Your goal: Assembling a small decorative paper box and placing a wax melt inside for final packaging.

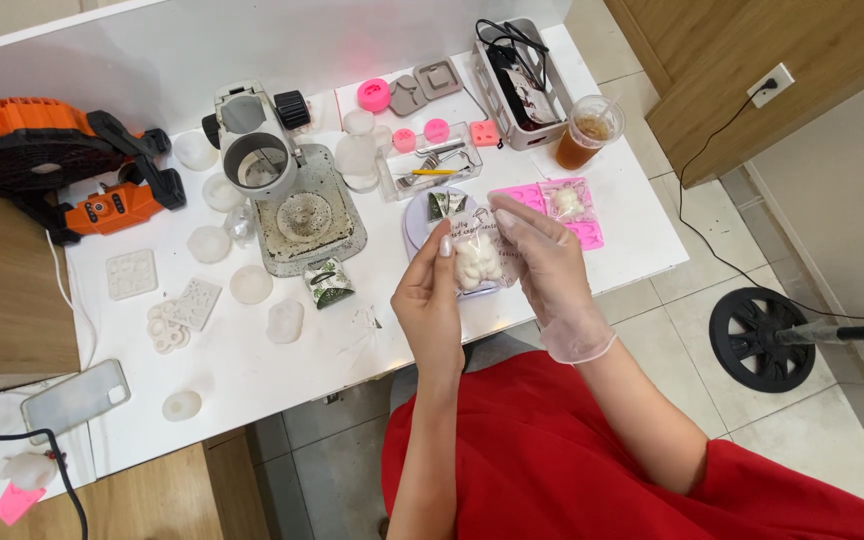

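My left hand (432, 300) and gloved right hand (550, 262) pinch clear bag (479, 255) of white pieces between fingers; pink mould (586, 232) just beyond right fingertips.

Open tabletop (282, 375) between the hands and the phone (75, 398), only small white casts there; left hand (430, 305) and gloved right hand (550, 268) fill the near edge, bag (479, 258) between them; behind them scale (422, 225) and pink mould (557, 205) block; microscope (282, 180) mid-table, tray (432, 170), cup (589, 130), fan (52, 160) crowd the back; white casts dot the gap beside the fan.
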